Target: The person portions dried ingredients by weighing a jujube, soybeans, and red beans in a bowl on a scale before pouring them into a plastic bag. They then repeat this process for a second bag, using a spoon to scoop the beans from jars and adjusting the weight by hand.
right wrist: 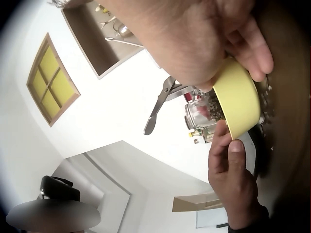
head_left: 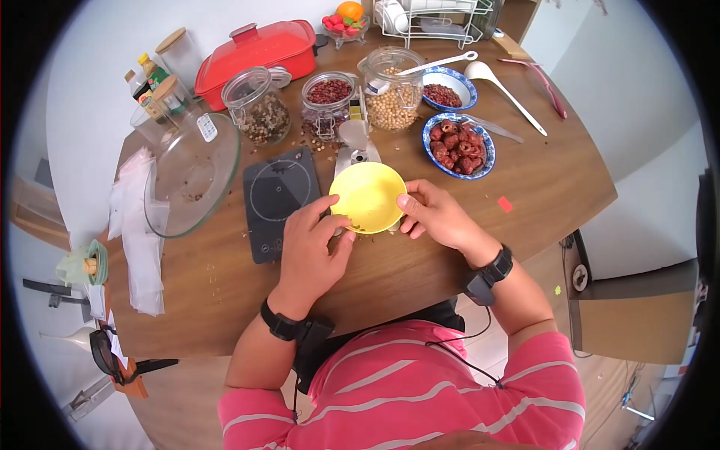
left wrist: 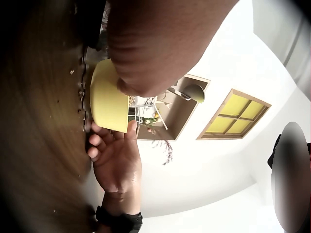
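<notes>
Both hands are at a small yellow bowl (head_left: 367, 196) just in front of the person, low over the wooden table. My left hand (head_left: 313, 247) holds the bowl's left rim between fingers and thumb. On the opposite side my right hand (head_left: 442, 216) grips the rim, thumb on top and fingers beneath. A few dark bits lie inside the bowl near its front edge. Just behind it stands a metal device with a lever (head_left: 354, 136), its lower part overlapped by the bowl. A black square plate with a circle marking (head_left: 280, 196) lies left of the bowl.
Glass jars of dried goods (head_left: 259, 109) and chickpeas (head_left: 393, 94) stand behind, near a red lidded pot (head_left: 255, 56). Blue-patterned bowls hold dark red pieces (head_left: 456, 145) and small red bits (head_left: 442, 95). A large glass bowl (head_left: 231, 161) and plastic bags (head_left: 142, 255) are at left.
</notes>
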Demonstrator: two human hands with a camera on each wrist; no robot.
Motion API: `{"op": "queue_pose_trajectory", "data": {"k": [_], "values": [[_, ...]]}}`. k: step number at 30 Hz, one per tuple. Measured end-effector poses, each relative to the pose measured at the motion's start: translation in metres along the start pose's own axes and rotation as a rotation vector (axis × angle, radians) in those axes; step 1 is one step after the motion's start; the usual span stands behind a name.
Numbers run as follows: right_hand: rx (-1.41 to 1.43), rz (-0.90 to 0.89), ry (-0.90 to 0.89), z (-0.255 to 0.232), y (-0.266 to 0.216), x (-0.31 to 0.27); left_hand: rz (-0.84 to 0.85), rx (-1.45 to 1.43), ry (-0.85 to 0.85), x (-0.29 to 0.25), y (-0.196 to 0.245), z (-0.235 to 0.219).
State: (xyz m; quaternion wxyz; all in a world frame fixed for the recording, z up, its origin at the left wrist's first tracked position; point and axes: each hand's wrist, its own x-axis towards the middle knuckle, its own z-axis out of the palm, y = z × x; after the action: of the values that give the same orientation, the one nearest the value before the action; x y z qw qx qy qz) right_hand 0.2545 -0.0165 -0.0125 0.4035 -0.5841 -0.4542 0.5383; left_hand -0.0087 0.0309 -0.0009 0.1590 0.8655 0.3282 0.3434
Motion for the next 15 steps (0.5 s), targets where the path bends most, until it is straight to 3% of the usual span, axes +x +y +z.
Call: {"op": "queue_pose_trajectory", "data": {"k": [3,15], "values": [[0.115,-0.013,0.013,-0.0006,0.0029,0.0015,-0.033,-0.003,0.017,0.0003,-0.0023,-0.0003],[0.102,0.006,0.035,0.0005,0.0053,-0.0003,-0.081,-0.035,0.103,0.0006,-0.0042,0.0026]]}}
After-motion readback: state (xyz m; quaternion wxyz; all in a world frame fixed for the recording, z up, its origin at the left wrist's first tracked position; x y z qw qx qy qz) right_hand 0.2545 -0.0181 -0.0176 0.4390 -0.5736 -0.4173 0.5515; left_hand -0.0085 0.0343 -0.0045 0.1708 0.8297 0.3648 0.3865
